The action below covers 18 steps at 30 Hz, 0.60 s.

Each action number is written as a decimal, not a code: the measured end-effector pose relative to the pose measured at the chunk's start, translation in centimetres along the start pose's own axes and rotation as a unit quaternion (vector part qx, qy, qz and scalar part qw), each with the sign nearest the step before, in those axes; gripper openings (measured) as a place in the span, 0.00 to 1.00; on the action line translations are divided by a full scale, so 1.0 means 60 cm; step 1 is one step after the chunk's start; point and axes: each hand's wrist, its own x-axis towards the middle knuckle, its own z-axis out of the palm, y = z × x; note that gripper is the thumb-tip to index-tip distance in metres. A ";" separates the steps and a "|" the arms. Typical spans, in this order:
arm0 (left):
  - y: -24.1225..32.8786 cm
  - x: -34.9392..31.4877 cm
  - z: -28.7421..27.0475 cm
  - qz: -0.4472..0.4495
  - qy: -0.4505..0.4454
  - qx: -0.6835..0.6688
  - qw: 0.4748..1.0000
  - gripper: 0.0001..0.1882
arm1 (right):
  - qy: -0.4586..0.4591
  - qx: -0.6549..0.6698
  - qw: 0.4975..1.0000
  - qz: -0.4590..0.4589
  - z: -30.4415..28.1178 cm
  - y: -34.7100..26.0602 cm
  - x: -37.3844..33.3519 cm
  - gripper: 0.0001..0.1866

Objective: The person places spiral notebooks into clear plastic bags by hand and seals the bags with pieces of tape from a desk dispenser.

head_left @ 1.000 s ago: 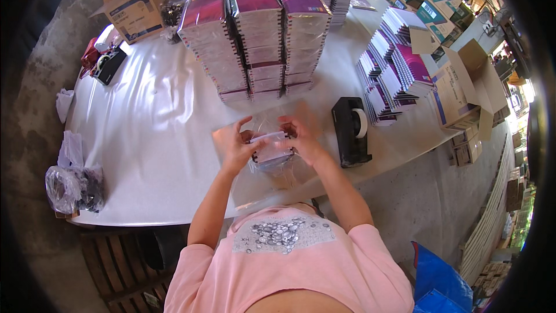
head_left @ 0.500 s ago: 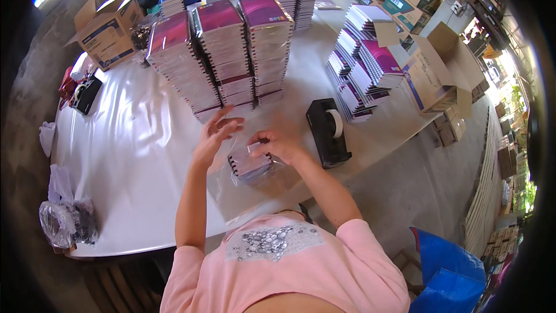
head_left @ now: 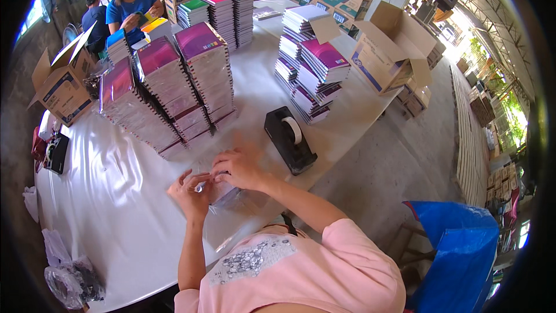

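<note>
A small spiral-bound notebook bundle [head_left: 225, 196] in loose clear plastic lies near the table's front edge, largely covered by my hands. My left hand [head_left: 191, 196] is at its left side, thumb and fingers pinched on the clear plastic film [head_left: 201, 186]. Over the top of the bundle, my right hand [head_left: 240, 168] bends its fingers onto the same film, the fingertips of both hands nearly meeting. Part of the right hand is smeared by motion. Just right of it stands a black tape dispenser [head_left: 282, 145] with a roll of white tape.
Tall stacks of purple-covered spiral notebooks [head_left: 174, 93] rise beyond my hands. Looser notebook piles [head_left: 313, 69] stand further right, beside an open carton [head_left: 382, 58]. Another open carton [head_left: 62, 87] and a second dispenser [head_left: 57, 153] are at left. A co-worker in blue [head_left: 132, 11] sits opposite.
The view has swung so the table's things sit further left and lower. My hands have come together at the bundle; the left, spread before, now pinches the film.
</note>
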 end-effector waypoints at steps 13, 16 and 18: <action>0.054 -0.057 -0.032 -0.033 -0.141 0.113 0.983 0.33 | -0.025 -0.278 0.954 -0.110 -0.022 -0.083 -0.034 0.05; 0.048 -0.071 -0.025 0.093 -0.093 0.188 0.973 0.17 | -0.140 -0.235 0.957 -0.095 -0.069 -0.096 -0.069 0.09; 0.047 -0.077 -0.025 0.102 -0.082 0.204 0.970 0.17 | -0.109 -0.100 0.989 -0.018 -0.100 -0.076 -0.098 0.12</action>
